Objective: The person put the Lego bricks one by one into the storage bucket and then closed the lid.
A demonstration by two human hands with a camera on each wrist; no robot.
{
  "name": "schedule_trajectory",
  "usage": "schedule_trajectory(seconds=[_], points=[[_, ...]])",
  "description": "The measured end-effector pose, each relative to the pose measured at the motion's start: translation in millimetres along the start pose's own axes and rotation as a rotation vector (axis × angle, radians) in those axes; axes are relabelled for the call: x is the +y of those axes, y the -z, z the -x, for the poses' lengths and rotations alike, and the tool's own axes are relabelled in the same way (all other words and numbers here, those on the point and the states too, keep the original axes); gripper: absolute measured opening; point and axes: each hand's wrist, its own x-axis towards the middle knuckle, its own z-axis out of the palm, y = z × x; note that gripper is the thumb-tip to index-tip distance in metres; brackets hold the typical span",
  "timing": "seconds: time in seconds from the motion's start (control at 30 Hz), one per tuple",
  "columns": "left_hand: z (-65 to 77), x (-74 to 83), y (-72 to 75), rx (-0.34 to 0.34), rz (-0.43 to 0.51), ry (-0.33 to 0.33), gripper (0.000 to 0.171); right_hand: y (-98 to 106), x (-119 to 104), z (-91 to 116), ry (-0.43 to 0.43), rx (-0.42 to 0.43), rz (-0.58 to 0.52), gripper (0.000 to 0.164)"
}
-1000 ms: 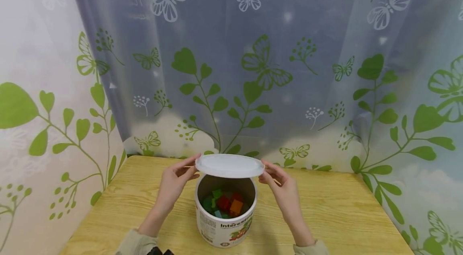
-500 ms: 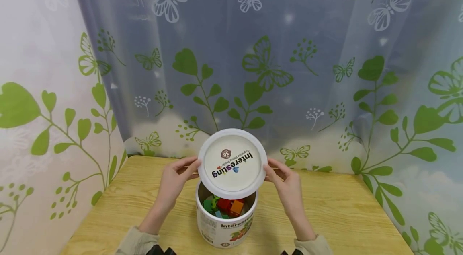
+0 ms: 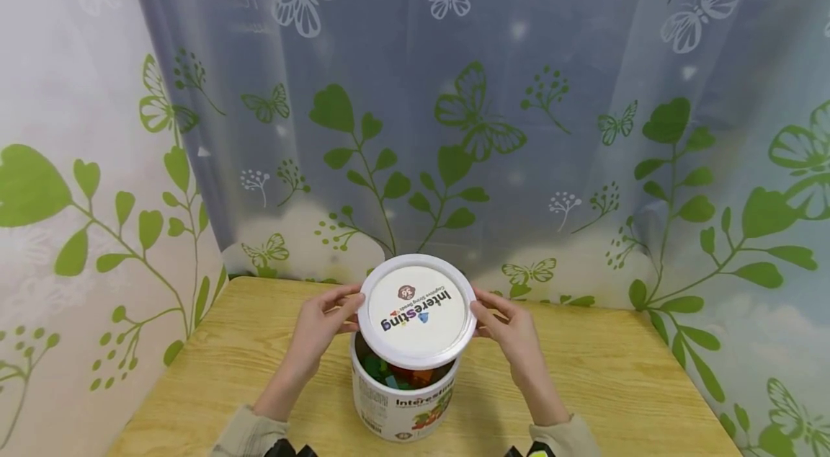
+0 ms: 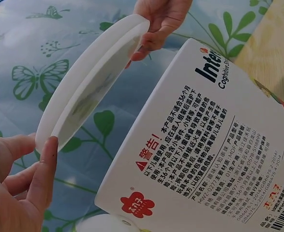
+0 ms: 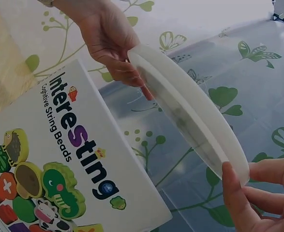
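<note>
A round white lid (image 3: 418, 309) printed "Interesting" is held tilted above the mouth of a white tub (image 3: 382, 403). My left hand (image 3: 324, 324) pinches the lid's left rim between thumb and fingers. On the opposite rim, my right hand (image 3: 509, 331) pinches it the same way. Both wrist views show a gap between the lid (image 4: 91, 82) and the tub's top edge. Inside the tub lie green, red and orange pieces (image 3: 392, 373), partly covered by the lid in the head view. Bead pictures decorate the tub's side (image 5: 88, 159).
The tub stands on a wooden table (image 3: 259, 342) near its front. Behind the table hangs a curtain (image 3: 415, 118) with butterflies and leaves, and similar printed sheets (image 3: 84, 118) enclose the left and right sides.
The lid first tipped from nearly edge-on to show its printed top, then came down and toward me over the tub. It now hides more of the pieces. Both hands keep their hold.
</note>
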Motion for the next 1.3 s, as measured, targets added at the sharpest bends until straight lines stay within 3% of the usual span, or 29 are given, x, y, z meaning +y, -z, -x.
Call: schedule_trajectory(seconds=[0.27,0.43,0.77,1.0,1.3], points=[[0.9,-6.9,4.0,0.040,-0.017,0.032,0.038,-4.0,7.9,0.6,-0.065,-0.058,0.035,0.037],[2.3,-15.2,9.5,0.029,-0.036,0.069,0.037,-5.6,15.4,3.5,-0.105,-0.088,0.070,0.040],[7.3,-25.8,13.2,0.007,-0.024,0.091,0.035,-8.5,22.6,8.8,-0.093,-0.097,0.171,0.039],[6.2,-32.7,11.2,0.032,-0.043,0.086,0.032,-9.2,25.6,12.2,-0.049,-0.088,0.189,0.038],[7.6,-34.8,10.3,0.035,-0.060,0.115,0.033,-8.9,32.6,12.2,-0.053,-0.080,0.212,0.038]])
